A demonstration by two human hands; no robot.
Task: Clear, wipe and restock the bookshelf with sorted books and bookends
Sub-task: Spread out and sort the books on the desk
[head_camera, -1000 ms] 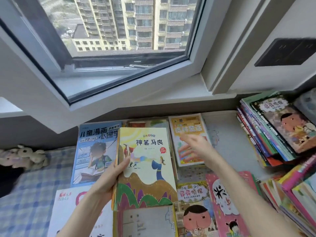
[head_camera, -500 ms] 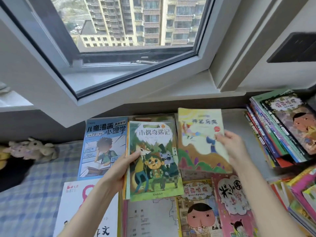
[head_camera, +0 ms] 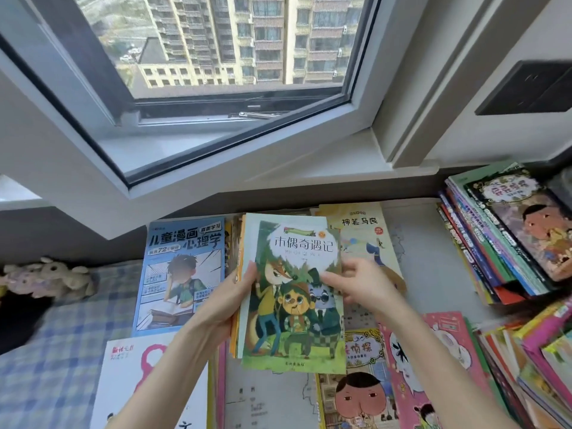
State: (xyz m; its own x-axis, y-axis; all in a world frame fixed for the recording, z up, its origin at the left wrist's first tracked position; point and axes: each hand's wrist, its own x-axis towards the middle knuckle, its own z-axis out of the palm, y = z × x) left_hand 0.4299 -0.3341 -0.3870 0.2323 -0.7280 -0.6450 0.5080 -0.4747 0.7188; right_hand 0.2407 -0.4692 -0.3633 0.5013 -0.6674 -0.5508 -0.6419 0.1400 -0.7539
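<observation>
My left hand (head_camera: 230, 300) grips a stack of thin children's books by its left edge, held above the sill. The top one is a green-covered book (head_camera: 294, 308) showing a fox, a puppet and a cat. My right hand (head_camera: 360, 284) pinches that green book at its right edge, thumb on the cover. A yellow book (head_camera: 362, 233) lies flat just behind my right hand. A blue comic book (head_camera: 182, 270) lies to the left of the held stack.
A tilted stack of books (head_camera: 507, 239) rests at the right, more colourful books (head_camera: 532, 366) below it. A pink book (head_camera: 433, 366) and a cartoon-face book (head_camera: 356, 394) lie near my right arm. A white book (head_camera: 139, 385) and plush toy (head_camera: 46, 280) sit on the checked cushion (head_camera: 46, 351).
My right hand laid the yellow book down behind the stack, then came back to the green book's right edge. The left hand kept holding the stack.
</observation>
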